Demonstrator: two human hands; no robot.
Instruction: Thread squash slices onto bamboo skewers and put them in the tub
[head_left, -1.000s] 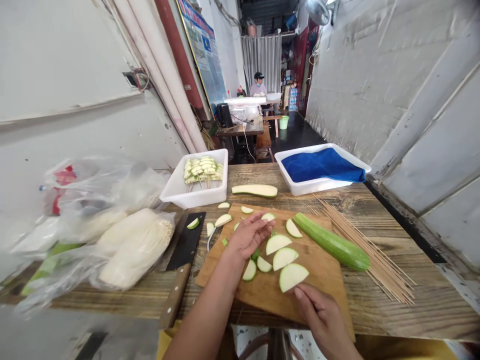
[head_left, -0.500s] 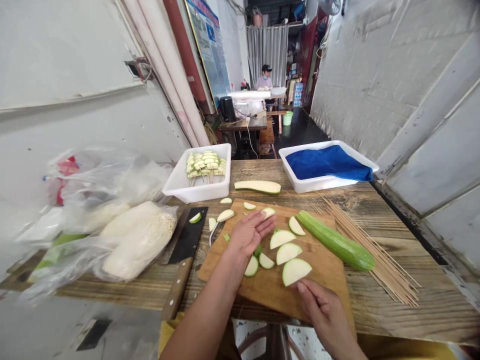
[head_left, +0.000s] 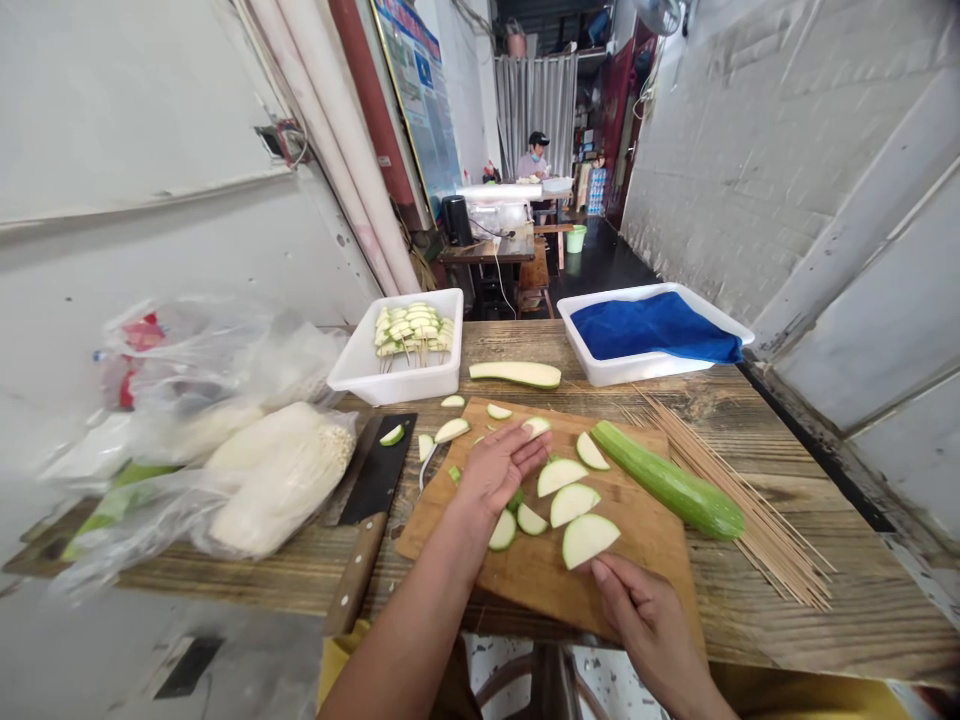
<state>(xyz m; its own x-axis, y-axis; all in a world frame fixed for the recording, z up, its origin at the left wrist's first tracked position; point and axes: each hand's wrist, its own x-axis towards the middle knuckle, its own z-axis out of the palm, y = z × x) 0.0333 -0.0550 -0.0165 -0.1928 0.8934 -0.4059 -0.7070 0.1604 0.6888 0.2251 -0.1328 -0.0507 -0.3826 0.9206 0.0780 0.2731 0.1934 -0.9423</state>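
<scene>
A wooden cutting board [head_left: 645, 560] lies at the table's near edge with several pale half-moon zucchini slices [head_left: 574, 503] on it. My left hand [head_left: 499, 465] rests flat on the board, fingers stretched over the slices at its left part. My right hand [head_left: 649, 625] sits at the board's near edge, fingertips touching the nearest, largest slice [head_left: 589, 538]. A whole green zucchini [head_left: 667, 482] lies on the board's right side.
A cleaver [head_left: 367, 510] lies left of the board beside bags of enoki mushrooms [head_left: 277, 480]. Bamboo skewers [head_left: 750, 510] are spread to the right. Behind stand a white tray [head_left: 397, 375] of skewered slices, a halved zucchini [head_left: 516, 373] and a tray [head_left: 600, 368] with blue cloth. A person sits far back.
Both hands stay almost in place; my right hand has crept slightly toward the nearest slice. The view has tilted down a little since the earliest frame.
</scene>
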